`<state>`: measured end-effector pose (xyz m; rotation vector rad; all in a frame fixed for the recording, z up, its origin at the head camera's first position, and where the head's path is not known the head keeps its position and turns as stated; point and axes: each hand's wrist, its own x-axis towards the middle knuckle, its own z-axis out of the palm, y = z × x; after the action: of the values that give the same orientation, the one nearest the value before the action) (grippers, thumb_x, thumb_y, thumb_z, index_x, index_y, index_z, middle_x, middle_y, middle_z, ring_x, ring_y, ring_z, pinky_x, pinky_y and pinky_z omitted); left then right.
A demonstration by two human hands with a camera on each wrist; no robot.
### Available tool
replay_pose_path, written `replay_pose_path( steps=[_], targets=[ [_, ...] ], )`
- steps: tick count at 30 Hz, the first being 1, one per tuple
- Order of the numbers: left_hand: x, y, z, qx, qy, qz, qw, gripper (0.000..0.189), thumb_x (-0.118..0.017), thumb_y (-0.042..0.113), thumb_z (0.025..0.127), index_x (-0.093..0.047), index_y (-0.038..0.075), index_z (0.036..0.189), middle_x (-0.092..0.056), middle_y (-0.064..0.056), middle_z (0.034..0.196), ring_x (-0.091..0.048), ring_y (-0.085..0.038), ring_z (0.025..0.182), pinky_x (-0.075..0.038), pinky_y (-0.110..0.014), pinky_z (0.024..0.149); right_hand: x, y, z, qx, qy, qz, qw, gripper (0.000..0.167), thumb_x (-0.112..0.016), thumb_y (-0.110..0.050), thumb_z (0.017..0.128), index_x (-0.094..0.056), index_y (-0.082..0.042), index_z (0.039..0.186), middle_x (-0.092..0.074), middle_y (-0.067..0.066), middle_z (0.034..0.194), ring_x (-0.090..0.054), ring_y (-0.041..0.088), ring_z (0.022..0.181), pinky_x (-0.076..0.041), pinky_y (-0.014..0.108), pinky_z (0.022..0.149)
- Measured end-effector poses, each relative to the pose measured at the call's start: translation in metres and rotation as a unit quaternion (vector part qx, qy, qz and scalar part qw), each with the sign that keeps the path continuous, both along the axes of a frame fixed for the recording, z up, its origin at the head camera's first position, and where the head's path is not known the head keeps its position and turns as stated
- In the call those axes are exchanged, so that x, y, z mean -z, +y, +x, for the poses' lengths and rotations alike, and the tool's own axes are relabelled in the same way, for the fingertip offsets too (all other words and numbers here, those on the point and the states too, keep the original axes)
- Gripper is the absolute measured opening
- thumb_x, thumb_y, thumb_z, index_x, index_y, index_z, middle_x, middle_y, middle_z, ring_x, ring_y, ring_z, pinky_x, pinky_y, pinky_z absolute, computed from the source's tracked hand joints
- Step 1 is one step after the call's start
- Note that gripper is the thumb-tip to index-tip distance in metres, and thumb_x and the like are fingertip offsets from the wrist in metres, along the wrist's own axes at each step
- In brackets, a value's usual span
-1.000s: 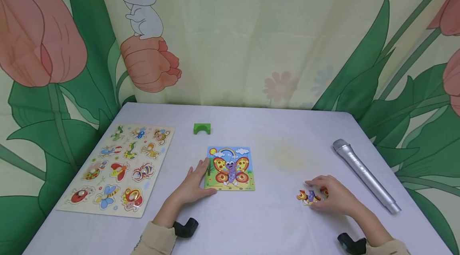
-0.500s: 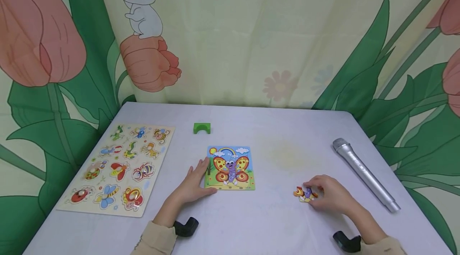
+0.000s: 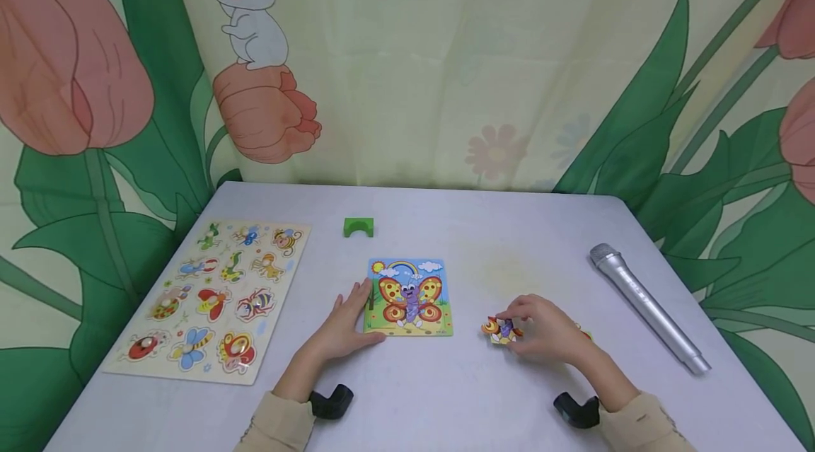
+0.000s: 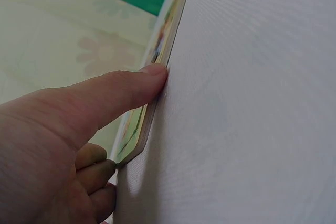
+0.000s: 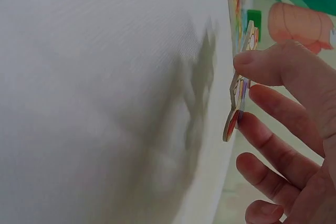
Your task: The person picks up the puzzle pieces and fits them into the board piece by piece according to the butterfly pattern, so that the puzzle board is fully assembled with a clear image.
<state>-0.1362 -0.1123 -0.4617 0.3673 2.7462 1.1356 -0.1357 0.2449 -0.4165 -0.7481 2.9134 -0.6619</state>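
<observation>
A small square butterfly puzzle board lies on the white-covered table. My left hand rests at its near left corner, fingers stretched along the left side. In the left wrist view the thumb presses on the board's edge. To the right of the board, my right hand pinches a thin wooden puzzle piece, printed in orange, purple and yellow. The right wrist view shows this puzzle piece on edge between thumb and fingertips, raised off the cloth with a shadow beside it.
A large wooden insect puzzle board lies at the left. Behind the butterfly board stands a green arch block. At the right lies a silver microphone. A small yellow-green thing shows partly behind the right wrist.
My right hand has moved left with the puzzle piece, closer to the butterfly board. A yellow-green thing now shows behind the right wrist. The left hand has stayed in place.
</observation>
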Motion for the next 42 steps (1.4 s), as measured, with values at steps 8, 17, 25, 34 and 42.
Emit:
replay_pose_path(
  steps=[8, 17, 25, 34, 42],
  targets=[
    [0.002, -0.001, -0.001, 0.003, 0.003, 0.001, 1.0000, 0.095, -0.074, 0.033, 0.075, -0.017, 0.001, 0.145, -0.018, -0.014, 0.150, -0.009, -0.027, 0.139, 0.000, -0.046, 0.111, -0.004, -0.025, -0.007, -0.024, -0.006, -0.004, 0.9997, 0.035, -0.082, -0.020, 0.065, -0.073, -0.017, 0.099, -0.055, -0.010, 0.089, -0.049, 0.014, 0.082, -0.046, 0.026, 0.066],
    [0.001, 0.000, -0.001, 0.001, 0.006, -0.002, 1.0000, 0.095, -0.074, 0.032, 0.075, -0.018, 0.001, 0.145, -0.020, -0.014, 0.149, -0.009, -0.027, 0.138, 0.000, -0.046, 0.111, -0.005, -0.061, -0.017, -0.063, -0.006, -0.014, 0.9979, 0.036, -0.081, -0.022, 0.066, -0.073, -0.017, 0.100, -0.056, -0.009, 0.088, -0.048, 0.013, 0.080, -0.044, 0.022, 0.063],
    [0.001, -0.001, -0.001, 0.001, 0.003, -0.004, 1.0000, 0.095, -0.074, 0.033, 0.075, -0.018, 0.002, 0.145, -0.019, -0.013, 0.150, -0.009, -0.026, 0.139, -0.001, -0.046, 0.111, 0.002, -0.094, -0.030, -0.105, 0.021, -0.010, 0.9942, 0.035, -0.079, -0.021, 0.066, -0.073, -0.014, 0.099, -0.056, -0.006, 0.090, -0.047, 0.011, 0.081, -0.044, 0.023, 0.065],
    [-0.003, -0.001, 0.000, 0.003, -0.002, -0.005, 1.0000, 0.095, -0.074, 0.032, 0.075, -0.017, 0.002, 0.145, -0.019, -0.013, 0.150, -0.009, -0.026, 0.139, 0.000, -0.045, 0.111, 0.007, -0.120, -0.038, -0.109, -0.002, 0.001, 0.9940, 0.036, -0.075, -0.023, 0.067, -0.072, -0.020, 0.103, -0.054, -0.007, 0.095, -0.046, 0.009, 0.085, -0.043, 0.024, 0.069],
    [-0.002, -0.001, 0.000, 0.006, -0.005, -0.002, 1.0000, 0.094, -0.073, 0.033, 0.076, -0.017, 0.003, 0.146, -0.019, -0.013, 0.150, -0.009, -0.026, 0.139, 0.000, -0.045, 0.111, 0.005, -0.135, -0.042, -0.120, -0.025, 0.011, 0.9925, 0.034, -0.076, -0.023, 0.069, -0.072, -0.019, 0.103, -0.055, -0.006, 0.096, -0.047, 0.010, 0.083, -0.043, 0.021, 0.066]
  ],
)
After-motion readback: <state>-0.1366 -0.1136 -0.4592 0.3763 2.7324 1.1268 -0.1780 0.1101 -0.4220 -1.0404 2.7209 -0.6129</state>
